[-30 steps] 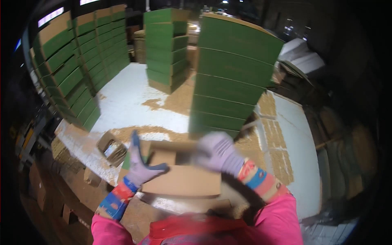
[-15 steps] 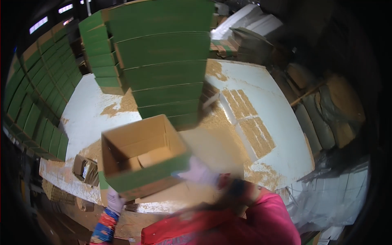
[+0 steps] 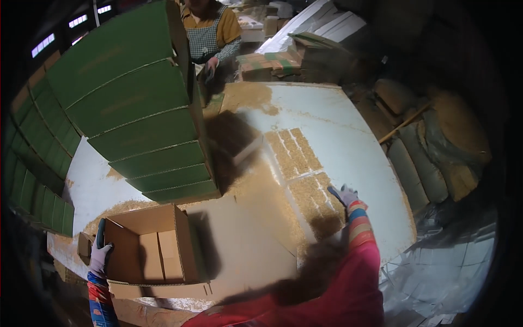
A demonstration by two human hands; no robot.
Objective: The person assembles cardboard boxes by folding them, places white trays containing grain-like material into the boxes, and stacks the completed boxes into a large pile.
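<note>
An open cardboard carton (image 3: 158, 253), brown inside and green outside, stands at the near left on a brown board. My left hand (image 3: 99, 255), in a pale glove with dark fingertips, grips the carton's left wall, thumb on the inner side. Stretched out to the right, my right hand (image 3: 345, 195), gloved alike, is apart from the carton. Its fingers are extended and seem to hold nothing. Below it lies a shallow white-edged frame (image 3: 277, 170) with rows of brown, crumbly blocks (image 3: 308, 193); I cannot tell whether the hand touches them.
A tall stack of green cartons (image 3: 139, 103) stands behind the open one, and more green cartons (image 3: 41, 210) line the left. Brown crumbs (image 3: 248, 98) lie over the white tabletop (image 3: 376, 180). A co-worker (image 3: 210, 35) stands beyond the stack. Filled sacks (image 3: 436, 158) lie at the right.
The carton has come down leftward and turned. My right hand has let go of it and moved right, over the frame. The view has shifted, bringing a co-worker into sight.
</note>
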